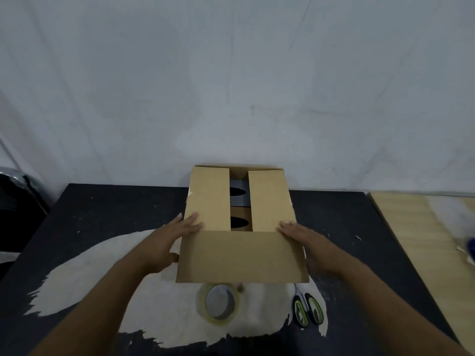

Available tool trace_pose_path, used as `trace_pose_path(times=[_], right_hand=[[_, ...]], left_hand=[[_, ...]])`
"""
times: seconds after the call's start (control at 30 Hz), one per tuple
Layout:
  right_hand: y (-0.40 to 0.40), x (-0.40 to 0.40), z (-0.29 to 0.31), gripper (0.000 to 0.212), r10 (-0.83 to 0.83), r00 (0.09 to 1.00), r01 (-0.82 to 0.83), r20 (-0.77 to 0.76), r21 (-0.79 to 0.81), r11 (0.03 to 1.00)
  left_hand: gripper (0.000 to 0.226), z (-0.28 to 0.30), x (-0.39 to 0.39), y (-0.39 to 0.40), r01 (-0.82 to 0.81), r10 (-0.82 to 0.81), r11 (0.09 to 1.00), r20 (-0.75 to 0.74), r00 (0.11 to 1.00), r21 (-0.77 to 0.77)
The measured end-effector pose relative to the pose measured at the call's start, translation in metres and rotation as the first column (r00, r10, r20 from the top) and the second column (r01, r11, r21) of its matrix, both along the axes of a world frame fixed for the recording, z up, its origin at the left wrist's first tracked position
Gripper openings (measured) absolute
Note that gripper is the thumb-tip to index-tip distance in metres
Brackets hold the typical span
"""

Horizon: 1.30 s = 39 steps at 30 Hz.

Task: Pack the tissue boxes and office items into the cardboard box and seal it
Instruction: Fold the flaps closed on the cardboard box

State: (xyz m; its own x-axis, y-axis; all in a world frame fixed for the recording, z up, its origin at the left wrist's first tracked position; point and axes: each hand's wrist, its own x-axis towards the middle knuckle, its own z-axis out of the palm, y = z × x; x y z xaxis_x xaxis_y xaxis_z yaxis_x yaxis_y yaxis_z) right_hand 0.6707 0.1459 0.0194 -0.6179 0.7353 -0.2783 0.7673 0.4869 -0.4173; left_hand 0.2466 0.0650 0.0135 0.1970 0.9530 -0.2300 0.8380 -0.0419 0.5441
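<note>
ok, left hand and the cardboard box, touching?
Touching. The head view shows the left hand with its fingers lying flat on the folded left flap of the cardboard box, no gap visible.

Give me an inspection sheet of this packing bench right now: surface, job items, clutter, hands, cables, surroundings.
Surface: black table, a large worn pale patch at the front.
Job's things: cardboard box, two side flaps folded in, near flap down, gap open; two tissue boxes show through it. Tape roll and green-handled scissors lie in front of the box.
Clutter: small pale scraps on the table.
Grips: left hand and right hand lie flat on the flaps, holding nothing.
Cables: nothing seen.
Surroundings: grey wall; wooden board at right; dark object at left, unclear.
</note>
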Motion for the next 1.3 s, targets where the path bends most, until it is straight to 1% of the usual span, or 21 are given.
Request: trace_pose_path(times=[0.07,0.13,0.23,0.3,0.33,0.37,0.43,0.47,0.5,0.53,0.57,0.6,0.67,0.73,0.8,0.83,0.9,1.03,1.1,1.2,1.3], right_hand=[[0.0,0.001,-0.002,0.117,0.048,0.999,-0.048,0.013,0.03,0.998],[-0.001,0.004,0.0,0.112,0.034,0.999,-0.034,-0.042,-0.005,0.999],[-0.001,0.011,0.011,0.095,-0.079,0.98,0.045,-0.181,-0.187,0.981],[-0.001,0.013,0.021,0.067,-0.218,0.928,0.113,-0.302,-0.33,0.937],[-0.002,0.01,0.025,0.052,-0.29,0.889,0.155,-0.353,-0.364,0.919],[-0.003,0.004,0.028,0.045,-0.357,0.845,0.215,-0.399,-0.358,0.909],[0.001,-0.012,0.025,0.055,-0.484,0.712,0.378,-0.508,-0.304,0.875],[0.003,-0.02,0.022,0.062,-0.537,0.629,0.446,-0.562,-0.304,0.842],[0.006,-0.028,0.017,0.069,-0.57,0.558,0.487,-0.603,-0.318,0.813],[0.009,-0.035,0.012,0.074,-0.586,0.511,0.514,-0.629,-0.323,0.795],[0.012,-0.042,0.008,0.077,-0.596,0.489,0.548,-0.637,-0.307,0.778],[0.014,-0.048,0.008,0.08,-0.608,0.489,0.59,-0.626,-0.276,0.759],[0.018,-0.059,0.008,0.083,-0.62,0.536,0.646,-0.574,-0.193,0.738],[0.019,-0.07,0.007,0.081,-0.604,0.613,0.644,-0.508,-0.121,0.755],[0.019,-0.079,0.0,0.081,-0.615,0.684,0.621,-0.391,-0.131,0.773],[0.019,-0.081,-0.005,0.08,-0.625,0.715,0.612,-0.314,-0.151,0.776],[0.02,-0.081,-0.013,0.078,-0.617,0.759,0.598,-0.207,-0.152,0.787],[0.018,-0.078,-0.005,0.076,-0.585,0.802,0.574,-0.121,-0.115,0.811],[0.007,-0.082,0.001,0.075,-0.59,0.801,0.582,-0.1,-0.101,0.807],[-0.025,-0.094,0.009,0.072,-0.644,0.76,0.641,-0.087,-0.066,0.765],[-0.051,-0.105,0.023,0.057,-0.636,0.772,0.634,-0.014,-0.066,0.771]], left_hand=[[0.091,-0.006,-0.005,-0.004,0.03,-0.03,0.999,0.018,0.999,0.039],[0.09,-0.013,-0.008,-0.008,0.064,-0.067,0.996,0.045,0.997,0.063],[0.078,-0.014,-0.012,-0.012,0.071,-0.073,0.997,0.093,0.993,0.025],[0.06,-0.004,-0.005,-0.014,-0.009,0.008,1.0,0.187,0.982,0.0],[0.057,0.002,0.001,-0.015,-0.086,0.086,0.996,0.236,0.968,-0.01],[0.063,0.01,0.009,-0.014,-0.177,0.174,0.984,0.302,0.937,-0.019],[0.076,0.023,0.026,-0.008,-0.358,0.321,0.934,0.468,0.824,-0.01],[0.08,0.027,0.034,-0.003,-0.437,0.356,0.899,0.508,0.784,0.045],[0.083,0.029,0.041,0.003,-0.49,0.37,0.86,0.484,0.793,0.144],[0.085,0.03,0.049,0.01,-0.502,0.381,0.822,0.396,0.836,0.27],[0.086,0.028,0.055,0.016,-0.467,0.388,0.791,0.266,0.882,0.395],[0.087,0.025,0.062,0.022,-0.408,0.393,0.771,0.14,0.909,0.488],[0.085,0.018,0.073,0.03,-0.287,0.371,0.779,-0.041,0.928,0.557],[0.083,0.005,0.078,0.036,-0.175,0.307,0.844,-0.188,0.933,0.507],[0.082,-0.013,0.078,0.038,-0.086,0.206,0.913,-0.268,0.941,0.4],[0.083,-0.02,0.077,0.037,-0.052,0.158,0.936,-0.283,0.946,0.349],[0.087,-0.03,0.074,0.034,0.005,0.092,0.952,-0.303,0.948,0.306],[0.089,-0.027,0.067,0.031,0.021,0.062,0.963,-0.297,0.953,0.269],[0.084,-0.027,0.061,0.026,0.03,0.056,0.963,-0.306,0.95,0.27],[0.077,-0.026,0.047,0.016,0.053,0.04,0.95,-0.286,0.957,0.308],[0.071,-0.025,0.024,0.004,0.099,-0.009,0.943,-0.273,0.962,0.316]])
